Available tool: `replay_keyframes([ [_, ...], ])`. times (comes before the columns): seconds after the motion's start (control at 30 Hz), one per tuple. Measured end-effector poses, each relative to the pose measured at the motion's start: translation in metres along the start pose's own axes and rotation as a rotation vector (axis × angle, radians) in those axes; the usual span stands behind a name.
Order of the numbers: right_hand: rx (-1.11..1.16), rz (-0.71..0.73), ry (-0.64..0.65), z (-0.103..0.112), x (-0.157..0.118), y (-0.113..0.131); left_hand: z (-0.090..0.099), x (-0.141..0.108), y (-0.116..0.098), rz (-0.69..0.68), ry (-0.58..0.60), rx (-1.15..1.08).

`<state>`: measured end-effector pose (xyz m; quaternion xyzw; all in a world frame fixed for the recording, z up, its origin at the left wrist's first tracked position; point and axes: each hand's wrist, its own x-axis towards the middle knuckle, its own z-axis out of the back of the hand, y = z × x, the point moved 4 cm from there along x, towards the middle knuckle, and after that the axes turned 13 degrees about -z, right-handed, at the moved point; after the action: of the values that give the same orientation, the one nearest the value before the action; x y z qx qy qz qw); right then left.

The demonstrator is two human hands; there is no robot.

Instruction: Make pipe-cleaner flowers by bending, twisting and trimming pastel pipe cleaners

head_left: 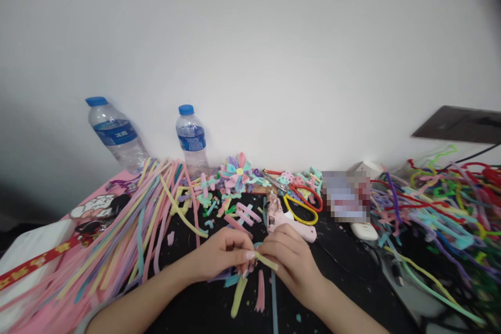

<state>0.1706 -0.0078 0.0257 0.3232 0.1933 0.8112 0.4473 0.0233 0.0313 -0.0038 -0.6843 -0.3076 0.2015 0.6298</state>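
Note:
Near the front of the black work surface (176, 302), my left hand (230, 253) pinches a short yellow fuzzy strip (268, 261) between thumb and finger. My right hand (289, 255) is closed around the same strip from the right, its fingertips close to the left ones. Below the hands lie a folded yellow piece (238, 297), a pink piece (260, 292) and a long blue strip (274, 302). A pink glue gun (293, 225) rests just beyond my right hand, beside scissors with yellow and red handles (301, 209).
Long pastel strips (125, 235) are heaped at the left, with two water bottles (113, 133) (191, 138) behind. A multicoloured flower (240, 171) sits among small pieces by the wall. Tangled coloured strips (442, 209) and a white device (364, 230) are at right.

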Motion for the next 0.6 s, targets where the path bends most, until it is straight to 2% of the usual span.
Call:
replay_keyframes([
  [0.2,0.068,-0.037,0.041,-0.003,0.001,0.007,-0.002,0.0,0.0,-0.041,0.022,0.092],
  [0.3,0.168,-0.18,-0.008,-0.008,0.001,0.004,-0.005,0.0,-0.007,-0.096,-0.011,0.291],
  [0.4,0.277,-0.349,-0.059,-0.016,-0.001,-0.004,-0.011,-0.002,-0.019,-0.244,-0.059,0.656],
  [0.47,0.339,-0.43,-0.067,-0.02,-0.002,-0.01,-0.015,-0.004,-0.024,-0.336,-0.061,0.819],
  [0.6,0.449,-0.507,-0.087,-0.02,-0.002,-0.016,-0.012,-0.005,-0.026,-0.402,-0.135,0.816],
])
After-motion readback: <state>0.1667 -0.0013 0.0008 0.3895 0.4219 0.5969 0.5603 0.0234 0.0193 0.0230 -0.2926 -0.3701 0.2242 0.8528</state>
